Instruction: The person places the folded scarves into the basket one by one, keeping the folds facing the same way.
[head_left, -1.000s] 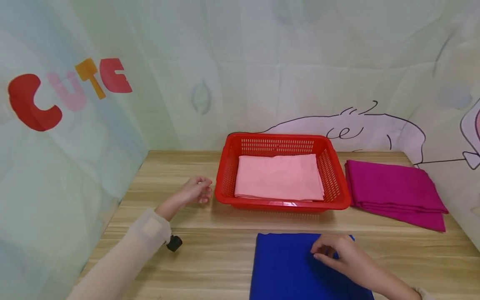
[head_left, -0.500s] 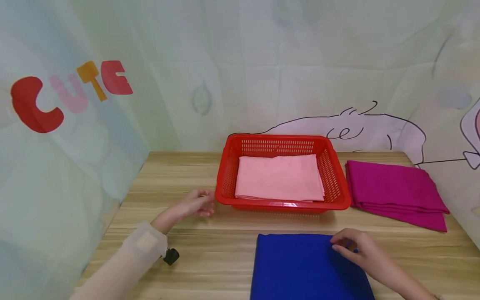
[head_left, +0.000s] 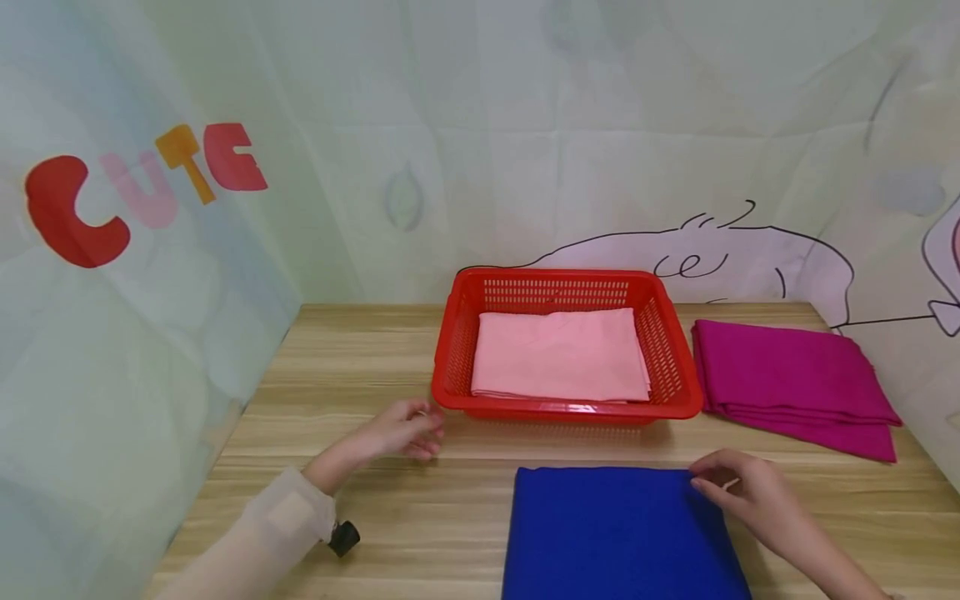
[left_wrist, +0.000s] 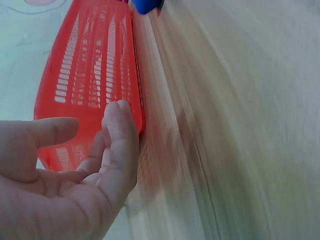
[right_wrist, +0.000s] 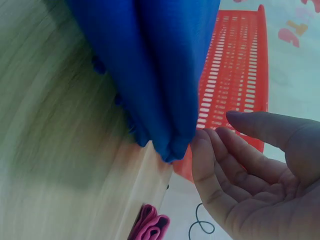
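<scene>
The right hand (head_left: 753,493) had shifted off the top of the blue cloth (head_left: 615,533) to its far right corner, putting the folded edge at its fingertips; contact could not be told. Its fingers were loosely bent, thumb apart, grasping nothing. The left hand (head_left: 397,431) had eased nearer the body, its relaxed fingers empty beside the basket (head_left: 585,409). Its rim stood between those fingers and the pink cloth (head_left: 558,354) inside. The magenta cloth (head_left: 787,367) lay beyond the right fingers.
</scene>
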